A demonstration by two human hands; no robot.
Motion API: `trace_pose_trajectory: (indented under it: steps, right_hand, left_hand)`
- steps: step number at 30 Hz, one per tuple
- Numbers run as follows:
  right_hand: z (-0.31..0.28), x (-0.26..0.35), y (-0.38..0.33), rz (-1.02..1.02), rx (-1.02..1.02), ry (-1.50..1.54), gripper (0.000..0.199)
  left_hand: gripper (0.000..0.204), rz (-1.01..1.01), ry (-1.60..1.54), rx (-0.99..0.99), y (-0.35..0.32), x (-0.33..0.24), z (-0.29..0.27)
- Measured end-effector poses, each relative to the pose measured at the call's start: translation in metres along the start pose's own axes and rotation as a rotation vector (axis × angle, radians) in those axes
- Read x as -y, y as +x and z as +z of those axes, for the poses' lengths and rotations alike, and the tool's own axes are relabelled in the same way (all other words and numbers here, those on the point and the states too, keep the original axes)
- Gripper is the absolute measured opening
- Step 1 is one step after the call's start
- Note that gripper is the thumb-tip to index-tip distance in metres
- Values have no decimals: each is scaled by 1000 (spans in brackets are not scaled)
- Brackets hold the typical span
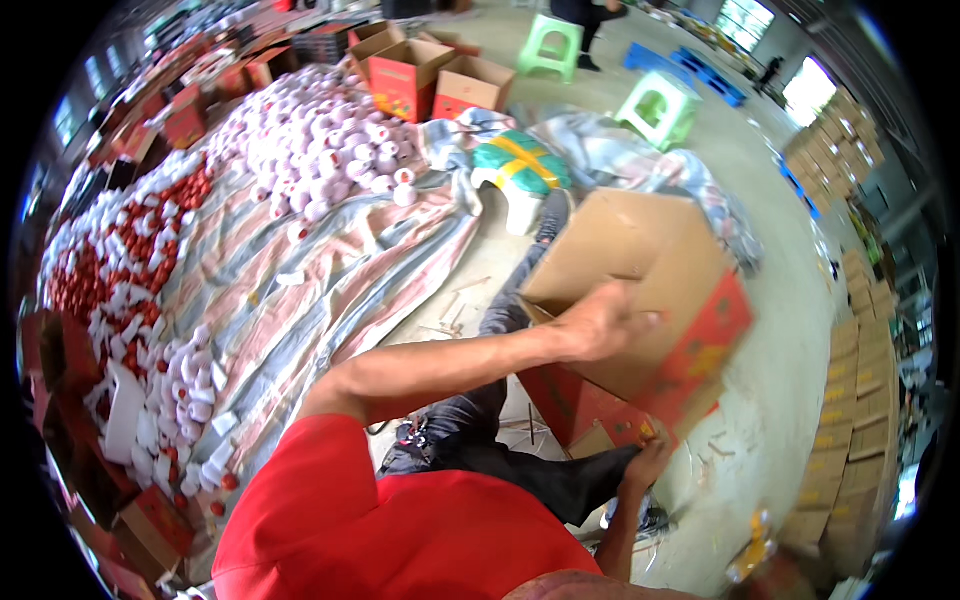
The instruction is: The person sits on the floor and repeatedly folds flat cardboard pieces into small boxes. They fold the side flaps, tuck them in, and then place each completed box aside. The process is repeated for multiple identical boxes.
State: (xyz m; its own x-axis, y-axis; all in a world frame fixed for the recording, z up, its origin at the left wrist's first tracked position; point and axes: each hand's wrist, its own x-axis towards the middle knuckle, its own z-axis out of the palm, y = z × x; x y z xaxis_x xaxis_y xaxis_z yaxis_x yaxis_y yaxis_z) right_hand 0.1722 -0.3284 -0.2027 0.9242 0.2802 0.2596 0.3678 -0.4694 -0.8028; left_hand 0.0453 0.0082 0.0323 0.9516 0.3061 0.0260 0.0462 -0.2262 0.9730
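Observation:
A large brown cardboard box (625, 240) with red printed panels is tilted in front of me, flaps standing out. My left hand (600, 322) is closed at the box's upper part, fingers curled by the flaps; motion smears it a little. Lower down, my right hand (652, 458) grips the edge of a red panel close to my knee. Part of another red carton panel (565, 400) shows under the raised flaps; I cannot tell whether it belongs to the same box. My legs, in dark trousers, are spread on either side.
Left lies a striped cloth (330, 290) with heaps of pale round pieces (320, 140) and red pieces (120, 250). Open cartons (410, 75), a padded green seat (520, 162) and green stools (660, 108) stand beyond. Stacked cartons (850, 430) line the right.

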Motion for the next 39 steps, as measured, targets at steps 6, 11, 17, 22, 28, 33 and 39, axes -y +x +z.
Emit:
trace_pose_trajectory:
  steps: [6,11,17,22,28,33,39]
  right_hand:
    - [36,28,-38,-477,343,-639,15]
    - [44,-16,-31,-496,319,-589,18]
    - [48,25,-24,-526,328,-702,19]
    - [69,17,12,-262,606,-720,28]
    - [121,-7,94,-53,883,-336,37]
    - [97,-90,81,-169,298,-549,42]
    - [56,-166,42,647,190,-982,66]
  left_hand:
    - [37,114,-631,46,-1,-23,45]
    - [36,-185,-760,46,63,30,28]
    - [32,125,-379,-638,71,30,-300]
    - [32,453,518,-1351,-16,31,-487]
    - [31,148,192,-1279,-11,244,-321]
    - [15,-28,-48,-744,8,296,-112]
    - [27,-45,247,-417,58,339,50]
